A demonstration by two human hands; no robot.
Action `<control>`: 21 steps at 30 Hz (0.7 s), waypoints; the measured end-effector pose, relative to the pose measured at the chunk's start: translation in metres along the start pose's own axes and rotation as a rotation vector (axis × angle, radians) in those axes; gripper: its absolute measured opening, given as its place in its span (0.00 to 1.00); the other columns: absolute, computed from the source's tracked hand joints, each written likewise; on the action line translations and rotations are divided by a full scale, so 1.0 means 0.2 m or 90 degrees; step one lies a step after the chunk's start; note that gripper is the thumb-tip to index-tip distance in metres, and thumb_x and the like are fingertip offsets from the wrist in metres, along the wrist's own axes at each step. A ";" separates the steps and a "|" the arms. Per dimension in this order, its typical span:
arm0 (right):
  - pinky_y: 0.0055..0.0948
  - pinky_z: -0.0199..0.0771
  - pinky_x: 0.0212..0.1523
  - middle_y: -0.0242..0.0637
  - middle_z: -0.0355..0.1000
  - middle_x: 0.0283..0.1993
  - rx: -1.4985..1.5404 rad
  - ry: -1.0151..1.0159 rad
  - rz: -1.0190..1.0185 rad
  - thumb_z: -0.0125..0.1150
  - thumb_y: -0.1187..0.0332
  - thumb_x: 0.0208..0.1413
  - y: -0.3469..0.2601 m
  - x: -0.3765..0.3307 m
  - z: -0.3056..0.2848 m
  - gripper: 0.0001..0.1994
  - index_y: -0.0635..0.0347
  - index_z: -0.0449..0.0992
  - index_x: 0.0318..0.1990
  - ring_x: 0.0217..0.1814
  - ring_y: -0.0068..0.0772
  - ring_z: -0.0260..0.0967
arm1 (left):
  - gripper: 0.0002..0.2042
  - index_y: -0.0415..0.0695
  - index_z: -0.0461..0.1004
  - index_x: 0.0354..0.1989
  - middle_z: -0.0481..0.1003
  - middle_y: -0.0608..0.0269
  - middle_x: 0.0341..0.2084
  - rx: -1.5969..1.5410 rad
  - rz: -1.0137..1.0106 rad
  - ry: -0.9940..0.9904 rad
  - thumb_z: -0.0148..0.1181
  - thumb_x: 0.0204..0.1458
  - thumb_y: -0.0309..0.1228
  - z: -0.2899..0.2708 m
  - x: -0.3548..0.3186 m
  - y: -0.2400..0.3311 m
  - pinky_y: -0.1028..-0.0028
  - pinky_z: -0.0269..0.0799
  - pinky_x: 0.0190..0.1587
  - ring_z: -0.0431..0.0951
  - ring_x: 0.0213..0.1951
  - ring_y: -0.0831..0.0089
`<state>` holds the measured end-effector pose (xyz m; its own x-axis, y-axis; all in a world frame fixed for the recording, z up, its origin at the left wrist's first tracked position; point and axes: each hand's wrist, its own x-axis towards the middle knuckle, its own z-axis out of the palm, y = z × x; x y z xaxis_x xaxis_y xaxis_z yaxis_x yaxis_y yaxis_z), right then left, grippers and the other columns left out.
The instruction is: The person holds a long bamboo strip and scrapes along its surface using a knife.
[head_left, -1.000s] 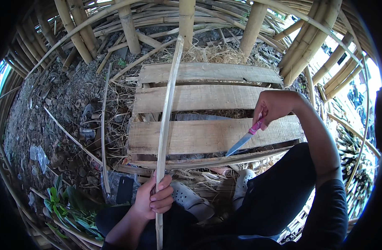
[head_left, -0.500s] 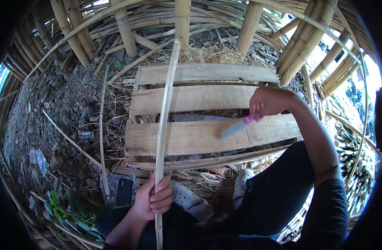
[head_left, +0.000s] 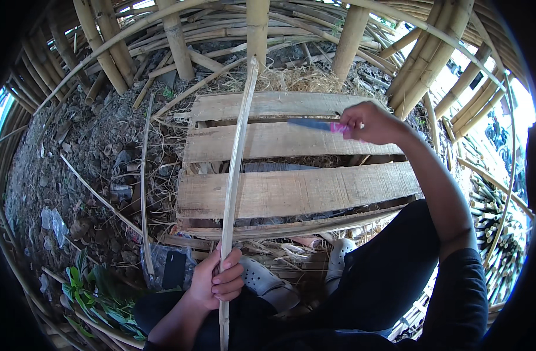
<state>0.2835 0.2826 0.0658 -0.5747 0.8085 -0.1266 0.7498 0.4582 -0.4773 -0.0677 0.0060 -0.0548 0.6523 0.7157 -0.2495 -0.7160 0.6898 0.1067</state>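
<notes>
My left hand (head_left: 217,278) is wrapped round the lower part of a long, pale bamboo strip (head_left: 237,149). The strip rises from my lap, crosses in front of a low wooden slatted platform (head_left: 291,190) and tapers at its far end by a bamboo post. My right hand (head_left: 370,123) grips the pink handle of a knife (head_left: 310,124). Its blade points left, held above the platform's middle and far planks, apart from the strip.
Bamboo posts (head_left: 257,29) and stacked poles wall off the far side. Loose strips (head_left: 144,187) lie on the stony ground at left. A black phone-like object (head_left: 174,269) rests on clear plastic near green leaves (head_left: 83,292). Cut bamboo pieces (head_left: 487,222) are piled at right.
My right hand has lifted the knife up and away, and the blade has swung from pointing down-left to nearly level. The strip's far end has shifted slightly right; my left hand keeps its grip.
</notes>
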 end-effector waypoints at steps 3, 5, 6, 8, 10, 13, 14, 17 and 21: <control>0.31 0.71 0.32 0.41 0.75 0.27 -0.169 -0.041 0.032 0.70 0.67 0.47 -0.01 -0.01 0.03 0.13 0.63 0.79 0.38 0.28 0.33 0.73 | 0.20 0.51 0.60 0.26 0.54 0.78 0.10 -0.001 0.005 0.020 0.37 0.65 0.51 0.01 0.00 -0.01 0.83 0.47 0.10 0.51 0.09 0.86; 0.31 0.72 0.31 0.42 0.75 0.27 -0.201 0.021 0.049 0.70 0.68 0.47 0.05 -0.01 0.04 0.12 0.64 0.79 0.38 0.27 0.34 0.73 | 0.20 0.51 0.60 0.25 0.55 0.78 0.09 -0.004 0.007 0.038 0.38 0.65 0.50 0.02 0.00 -0.01 0.83 0.47 0.09 0.53 0.08 0.86; 0.30 0.71 0.31 0.40 0.75 0.27 -0.170 0.095 0.101 0.69 0.70 0.46 0.02 -0.01 0.02 0.11 0.64 0.78 0.37 0.27 0.30 0.72 | 0.20 0.51 0.60 0.25 0.55 0.78 0.09 -0.004 0.008 0.033 0.38 0.65 0.50 0.02 0.00 -0.01 0.83 0.47 0.09 0.52 0.08 0.86; 0.29 0.71 0.31 0.37 0.75 0.26 -0.139 0.169 0.153 0.69 0.72 0.46 -0.01 -0.01 -0.01 0.10 0.64 0.78 0.37 0.27 0.25 0.71 | 0.20 0.51 0.60 0.25 0.55 0.78 0.09 -0.004 0.010 0.029 0.38 0.65 0.50 0.02 0.01 -0.01 0.83 0.48 0.09 0.52 0.08 0.86; 0.30 0.71 0.30 0.39 0.74 0.26 0.065 -0.104 0.102 0.69 0.72 0.46 -0.02 -0.02 -0.02 0.10 0.65 0.78 0.36 0.27 0.26 0.72 | 0.20 0.51 0.60 0.26 0.55 0.78 0.09 -0.006 0.010 0.036 0.38 0.65 0.50 0.02 0.00 -0.01 0.83 0.48 0.09 0.52 0.08 0.86; 0.36 0.72 0.30 0.47 0.75 0.25 -0.155 -0.106 0.044 0.67 0.68 0.50 0.07 -0.04 -0.02 0.09 0.66 0.78 0.33 0.26 0.38 0.74 | 0.20 0.51 0.60 0.25 0.55 0.78 0.09 -0.004 0.008 0.040 0.38 0.65 0.50 0.02 0.00 -0.01 0.83 0.48 0.09 0.52 0.08 0.86; 0.36 0.72 0.30 0.48 0.75 0.25 -0.303 -0.062 0.048 0.66 0.68 0.50 0.09 -0.05 -0.02 0.09 0.67 0.78 0.33 0.26 0.39 0.74 | 0.20 0.51 0.60 0.25 0.55 0.78 0.09 -0.004 0.007 0.039 0.38 0.65 0.50 0.02 0.00 -0.01 0.83 0.48 0.09 0.52 0.08 0.86; 0.35 0.73 0.33 0.47 0.76 0.29 -0.191 0.047 0.127 0.65 0.70 0.50 0.09 -0.06 -0.08 0.08 0.67 0.78 0.32 0.29 0.37 0.75 | 0.20 0.51 0.60 0.25 0.55 0.78 0.09 -0.003 0.004 0.037 0.38 0.65 0.50 0.03 0.01 -0.01 0.83 0.48 0.09 0.52 0.08 0.86; 0.28 0.75 0.27 0.42 0.77 0.25 -0.126 -0.236 0.176 0.64 0.72 0.52 0.01 -0.08 -0.08 0.08 0.70 0.77 0.33 0.24 0.27 0.76 | 0.20 0.51 0.60 0.26 0.54 0.78 0.10 0.004 0.006 0.030 0.36 0.65 0.51 0.00 0.00 -0.01 0.83 0.48 0.10 0.51 0.09 0.86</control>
<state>0.2993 0.2774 0.0804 -0.3960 0.7403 -0.5433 0.9179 0.3354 -0.2120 -0.0662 0.0049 -0.0546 0.6327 0.7168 -0.2931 -0.7208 0.6835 0.1154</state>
